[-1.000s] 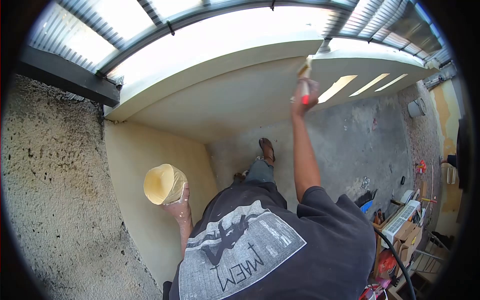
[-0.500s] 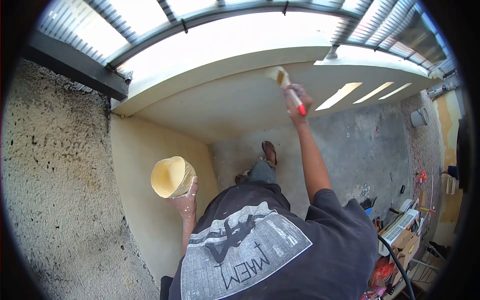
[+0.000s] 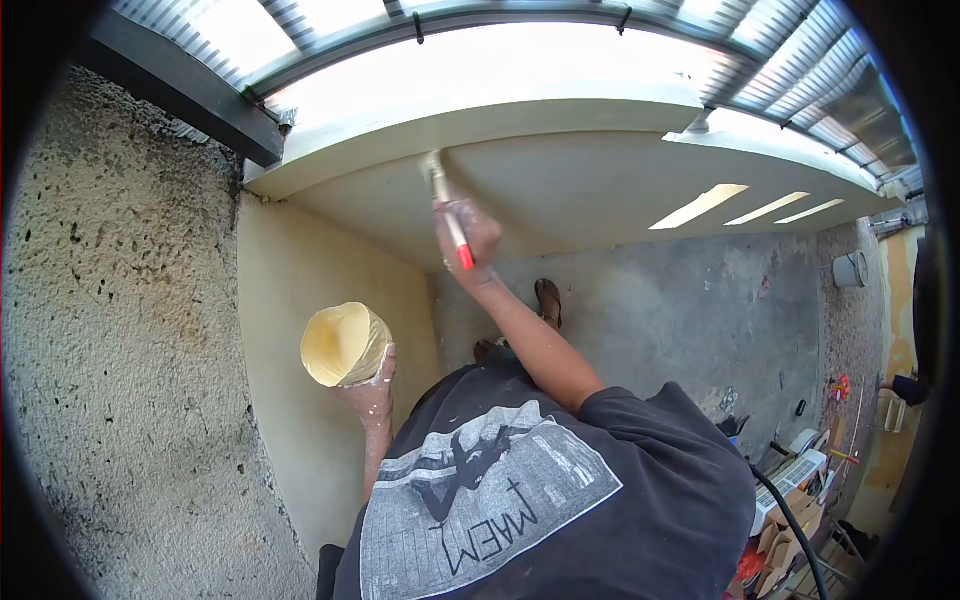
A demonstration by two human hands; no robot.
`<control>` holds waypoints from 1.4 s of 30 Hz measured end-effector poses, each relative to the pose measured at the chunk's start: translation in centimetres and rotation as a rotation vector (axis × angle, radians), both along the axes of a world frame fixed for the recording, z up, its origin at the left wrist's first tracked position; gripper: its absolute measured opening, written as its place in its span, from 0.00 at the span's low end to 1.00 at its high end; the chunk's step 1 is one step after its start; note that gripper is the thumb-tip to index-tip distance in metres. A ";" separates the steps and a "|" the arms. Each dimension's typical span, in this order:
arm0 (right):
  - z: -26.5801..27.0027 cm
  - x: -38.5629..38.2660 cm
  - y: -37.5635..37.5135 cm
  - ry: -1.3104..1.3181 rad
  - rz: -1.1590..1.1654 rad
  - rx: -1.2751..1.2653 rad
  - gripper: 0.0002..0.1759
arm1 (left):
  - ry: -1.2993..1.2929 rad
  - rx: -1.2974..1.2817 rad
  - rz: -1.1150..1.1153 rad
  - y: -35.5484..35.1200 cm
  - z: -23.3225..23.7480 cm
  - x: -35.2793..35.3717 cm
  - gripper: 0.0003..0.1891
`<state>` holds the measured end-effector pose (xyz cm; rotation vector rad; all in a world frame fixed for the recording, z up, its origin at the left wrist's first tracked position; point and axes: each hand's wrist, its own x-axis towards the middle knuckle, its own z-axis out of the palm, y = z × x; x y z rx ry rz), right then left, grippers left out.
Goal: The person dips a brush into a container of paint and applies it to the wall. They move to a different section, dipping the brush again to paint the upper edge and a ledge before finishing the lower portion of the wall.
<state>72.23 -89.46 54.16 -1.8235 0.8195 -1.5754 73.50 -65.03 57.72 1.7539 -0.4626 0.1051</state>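
My left hand point(image 3: 372, 393), spotted with paint, holds a round container point(image 3: 346, 344) of cream paint from below, its open top tilted toward the camera. My right hand point(image 3: 467, 237) is closed around the handle of a paintbrush point(image 3: 458, 239) with a red end. The bristles, slightly blurred, are at the cream wall point(image 3: 580, 185), just under the ledge point(image 3: 520, 120) that runs along its upper part.
Rough unpainted wall point(image 3: 140, 360) fills the left side. A dark beam point(image 3: 185, 95) juts in at upper left. On the right are a bucket point(image 3: 850, 269), a cluttered pile of boxes and tools point(image 3: 790, 500), a black cable point(image 3: 795, 525) and another person's dark sleeve point(image 3: 908, 389).
My right hand has moved left along the wall with the brush. The view has shifted a little, while my left hand still holds the container in nearly the same place.
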 end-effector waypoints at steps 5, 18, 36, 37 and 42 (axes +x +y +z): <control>1.1 0.0 -1.6 -0.073 0.237 -0.241 0.06 | 0.046 -0.032 -0.008 0.6 0.0 -0.3 0.50; 1.4 -12.6 -11.1 -0.389 -0.402 -0.011 0.06 | 0.066 0.062 0.034 1.6 -0.4 1.1 0.44; -1.3 -14.1 -12.0 0.167 -0.168 -0.340 0.11 | 0.034 0.041 0.031 1.3 -0.1 1.7 0.44; -1.7 -16.3 -12.7 0.190 -0.294 -0.262 0.09 | 0.037 0.057 0.031 1.4 -0.1 1.8 0.44; -0.6 -18.0 -13.0 -0.043 -0.603 -0.037 0.05 | 0.016 0.083 0.023 1.2 0.1 2.3 0.42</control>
